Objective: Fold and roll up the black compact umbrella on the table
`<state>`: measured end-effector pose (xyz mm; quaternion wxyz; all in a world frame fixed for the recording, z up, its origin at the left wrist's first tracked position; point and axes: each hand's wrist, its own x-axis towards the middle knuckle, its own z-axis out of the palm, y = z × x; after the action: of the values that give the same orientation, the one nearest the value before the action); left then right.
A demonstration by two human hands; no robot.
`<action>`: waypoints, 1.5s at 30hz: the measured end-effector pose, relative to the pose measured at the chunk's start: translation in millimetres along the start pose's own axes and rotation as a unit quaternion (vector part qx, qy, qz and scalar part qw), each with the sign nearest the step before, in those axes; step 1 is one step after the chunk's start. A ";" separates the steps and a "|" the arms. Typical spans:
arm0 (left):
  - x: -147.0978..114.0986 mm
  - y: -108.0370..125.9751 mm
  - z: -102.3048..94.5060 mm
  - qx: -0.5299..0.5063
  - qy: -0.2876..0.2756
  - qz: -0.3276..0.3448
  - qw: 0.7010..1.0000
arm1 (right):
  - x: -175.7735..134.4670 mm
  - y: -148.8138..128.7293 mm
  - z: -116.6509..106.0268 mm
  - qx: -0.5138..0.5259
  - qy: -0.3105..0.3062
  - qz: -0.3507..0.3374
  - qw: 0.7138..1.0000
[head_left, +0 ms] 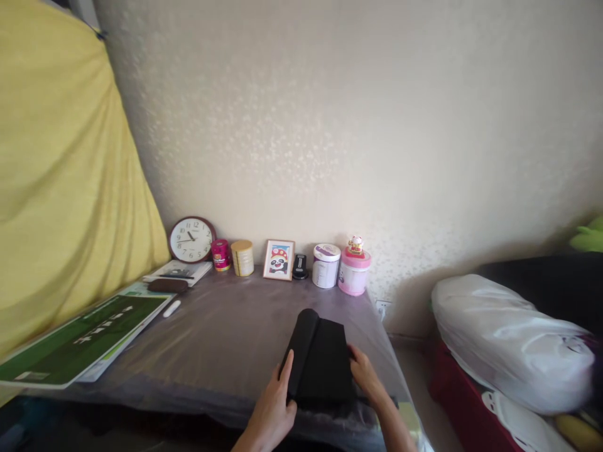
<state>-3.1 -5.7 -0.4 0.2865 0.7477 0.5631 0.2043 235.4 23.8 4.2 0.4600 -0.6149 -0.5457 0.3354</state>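
Observation:
A black, roughly rectangular object [327,364] with a rounded roll along its left side is over the near right part of the table. It looks like a folded case, but its exact kind is unclear. My left hand [276,405] grips its left edge, with the thumb lying along the roll. On the other side, my right hand [365,375] holds the right edge, its fingertips partly hidden behind the black object.
Along the wall stand a clock [192,240], a pink tin [220,255], a yellow-lidded can [242,258], a framed panda picture [279,260] and two tubs. A green board [94,336] covers the table's left side. White bags [509,342] lie right of the table.

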 end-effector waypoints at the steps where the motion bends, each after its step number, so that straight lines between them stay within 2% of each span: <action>1: -0.9 1.6 0.5 0.014 -0.002 -0.002 1.000 | 2.0 0.9 -3.5 -0.006 0.025 0.000 1.000; 5: -4.0 7.6 0.4 0.055 -0.010 -0.016 0.998 | 2.6 -1.9 -8.7 -0.014 0.060 0.025 0.998; 9: -5.5 9.6 -0.3 0.073 -0.014 -0.025 0.997 | -2.2 -11.9 -4.8 -0.053 0.060 0.042 0.996; 14: -5.9 11.0 -0.1 0.084 -0.012 -0.022 0.996 | -2.5 -23.6 3.6 -0.067 0.068 0.030 0.995; 17: -5.8 12.4 1.1 0.099 -0.012 -0.031 0.994 | 0.5 -37.9 13.5 0.028 0.021 0.012 0.999; 20: -5.8 13.6 2.4 0.111 -0.014 -0.040 0.993 | 8.2 -56.1 30.0 0.139 -0.020 0.008 0.990; 22: -5.6 14.5 2.9 0.115 -0.018 -0.043 0.992 | 16.5 -64.7 44.1 0.158 -0.024 -0.001 0.987; 27: -3.8 16.9 2.5 0.117 -0.027 -0.054 0.991 | 38.5 -61.8 79.5 0.091 -0.015 -0.029 0.995; 30: -3.5 15.8 2.7 0.111 -0.025 -0.051 0.992 | 45.6 -53.6 92.7 0.058 -0.024 -0.036 0.997; 37: -3.0 10.6 4.1 0.100 -0.027 -0.037 0.994 | 49.9 -51.7 101.7 -0.066 -0.022 -0.018 0.997; 42: -9.7 1.5 -4.7 0.103 -0.044 -0.014 0.994 | 45.6 -56.8 104.9 -0.030 -0.098 0.035 0.994; 45: -18.0 -6.4 -11.6 0.106 -0.024 -0.013 0.994 | 40.2 -64.3 104.3 -0.021 -0.128 0.017 0.991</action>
<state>-20.0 -19.3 4.4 0.2218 0.7711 0.5842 0.1222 123.9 82.8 31.0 0.3674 -0.5856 -0.5968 0.4073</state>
